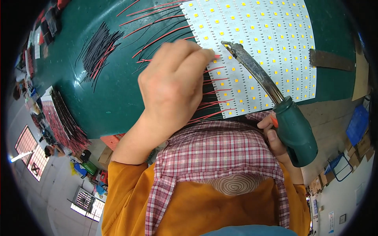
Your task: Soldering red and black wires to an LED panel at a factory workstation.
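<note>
My left hand (169, 84) is closed in a pinch at the left edge of a white LED circuit board sheet (252, 51). A short red wire end (217, 56) sticks out from its fingertips over the board. My right hand (275, 137) is wrapped round the green handle of a soldering iron (295, 131), partly hidden behind it. The iron's dark shaft slants up and left, its bent tip above the board near the left fingertips. Red and black wires (159, 41) run out leftward from the board's edge, several of them attached along it.
A green table (110, 110) lies under the board. Left on it is a pile of loose black and red wires (100, 51), with a bundle of wired strips (63, 120) at the table's edge. A brown strip (330, 59) lies at the board's right edge. Cardboard boxes (356, 153) stand farther right.
</note>
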{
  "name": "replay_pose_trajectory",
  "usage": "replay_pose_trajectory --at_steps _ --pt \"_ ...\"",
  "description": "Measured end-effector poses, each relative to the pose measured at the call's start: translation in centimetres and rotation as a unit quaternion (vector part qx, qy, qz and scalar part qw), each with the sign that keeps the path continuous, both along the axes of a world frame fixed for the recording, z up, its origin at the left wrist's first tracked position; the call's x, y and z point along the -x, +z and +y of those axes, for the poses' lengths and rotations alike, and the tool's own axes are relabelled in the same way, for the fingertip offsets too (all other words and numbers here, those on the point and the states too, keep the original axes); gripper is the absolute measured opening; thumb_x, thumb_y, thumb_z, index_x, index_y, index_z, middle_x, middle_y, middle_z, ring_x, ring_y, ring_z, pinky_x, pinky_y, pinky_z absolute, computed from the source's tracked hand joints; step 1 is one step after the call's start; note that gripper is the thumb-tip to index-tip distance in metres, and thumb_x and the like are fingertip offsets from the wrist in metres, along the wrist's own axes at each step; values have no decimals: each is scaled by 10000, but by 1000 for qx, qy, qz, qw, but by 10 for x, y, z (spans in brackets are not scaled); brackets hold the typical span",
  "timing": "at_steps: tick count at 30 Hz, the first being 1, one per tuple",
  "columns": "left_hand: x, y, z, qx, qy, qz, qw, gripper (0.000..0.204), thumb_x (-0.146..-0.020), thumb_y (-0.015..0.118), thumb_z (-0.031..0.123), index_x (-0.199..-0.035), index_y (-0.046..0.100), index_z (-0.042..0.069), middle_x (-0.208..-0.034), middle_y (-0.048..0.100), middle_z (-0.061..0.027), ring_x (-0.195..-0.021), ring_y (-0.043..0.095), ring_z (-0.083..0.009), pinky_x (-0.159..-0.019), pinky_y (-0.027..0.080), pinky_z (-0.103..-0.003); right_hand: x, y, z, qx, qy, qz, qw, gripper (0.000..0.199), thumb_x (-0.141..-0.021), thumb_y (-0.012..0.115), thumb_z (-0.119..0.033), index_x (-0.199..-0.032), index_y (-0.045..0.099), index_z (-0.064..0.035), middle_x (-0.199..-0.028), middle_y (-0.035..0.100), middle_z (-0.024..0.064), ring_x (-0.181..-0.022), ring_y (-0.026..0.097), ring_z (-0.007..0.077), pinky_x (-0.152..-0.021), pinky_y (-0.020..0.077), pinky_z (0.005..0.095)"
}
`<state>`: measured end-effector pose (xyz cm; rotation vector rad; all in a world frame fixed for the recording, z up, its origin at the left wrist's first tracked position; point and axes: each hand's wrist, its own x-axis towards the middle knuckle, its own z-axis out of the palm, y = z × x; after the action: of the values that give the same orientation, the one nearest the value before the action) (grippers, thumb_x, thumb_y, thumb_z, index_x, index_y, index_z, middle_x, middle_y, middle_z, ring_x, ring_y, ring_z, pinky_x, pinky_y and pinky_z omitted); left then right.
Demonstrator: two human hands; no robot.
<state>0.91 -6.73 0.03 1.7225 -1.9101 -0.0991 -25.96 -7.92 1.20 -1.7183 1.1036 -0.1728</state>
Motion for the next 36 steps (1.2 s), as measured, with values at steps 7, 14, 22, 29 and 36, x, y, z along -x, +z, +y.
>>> replay_pose_trajectory --at_steps 7,14,22,29,36 --pt "0 -1 -4 3 22 -34 999 224 -657 694 -72 -843 686 52 -715 589 -40 -642 562 -193 -551 452 -287 0 -2 4 -25 -16 -18 999 196 -752 662 -46 -941 689 -94 -846 702 20 -795 654 151 -696 513 273" --pt "0 -6 -4 38 23 -69 997 213 -614 640 20 -820 671 66 -718 557 -18 -687 572 -182 -530 468 -278 2 -1 3 32 22 28 999 287 -734 729 -91 -1011 656 -71 -951 671 84 -833 664 206 -673 524 317" --pt "3 0 -4 1 28 -44 999 243 -640 695 -69 -851 686 51 -722 594 -38 -658 570 -194 -563 458 -290 10 -2 -4 -2 54 30 998 152 -809 632 -151 -923 628 -51 -811 636 33 -714 572 143 -661 466 278" --pt "0 -5 -4 21 18 -33 999 205 -622 646 8 -818 660 65 -730 551 -22 -679 559 -190 -525 458 -291 -10 4 1 -52 -106 -63 991 131 -771 643 -88 -895 682 -99 -794 705 -15 -730 649 147 -681 513 275" --pt "-9 0 -11 1 17 -16 1000 202 -629 651 -12 -817 658 63 -745 562 -28 -686 562 -202 -535 464 -305 -7 6 -11 -8 24 2 1000 106 -797 639 -125 -890 680 -98 -776 698 -16 -734 639 132 -659 507 260"
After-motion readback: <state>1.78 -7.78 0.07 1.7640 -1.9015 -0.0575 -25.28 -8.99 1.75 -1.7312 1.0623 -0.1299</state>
